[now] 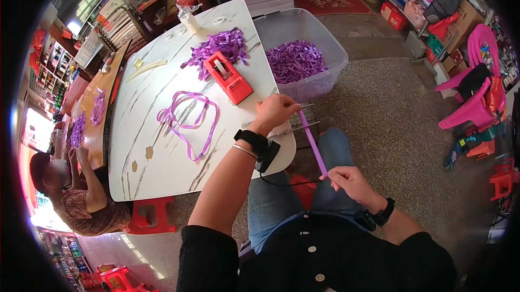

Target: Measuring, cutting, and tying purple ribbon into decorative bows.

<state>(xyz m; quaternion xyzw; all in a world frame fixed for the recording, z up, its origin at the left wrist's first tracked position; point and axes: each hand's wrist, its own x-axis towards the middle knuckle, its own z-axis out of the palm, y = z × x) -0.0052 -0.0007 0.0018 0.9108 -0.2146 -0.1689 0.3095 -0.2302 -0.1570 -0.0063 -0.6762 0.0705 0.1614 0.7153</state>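
Note:
A purple ribbon (313, 143) runs taut and slanting between my two hands, past the table's right edge. At its upper end my left hand (278, 112) is closed on it, beside thin metal rods (304, 125) that stick out from the table edge. My right hand (351, 182) pinches the lower end above my lap. Left of my left hand stands a red tape dispenser (228, 80). A loose looped purple ribbon (215, 124) lies on the white marble-patterned table (146, 146), and a heap of purple ribbons (223, 46) sits behind the dispenser.
A clear plastic bin (330, 75) holding many purple ribbons (295, 62) stands against the table's right side. At the left, another person (81, 200) sits with raised hands at a wooden table (103, 102) with purple ribbons. Pink chairs (479, 75) stand at the right.

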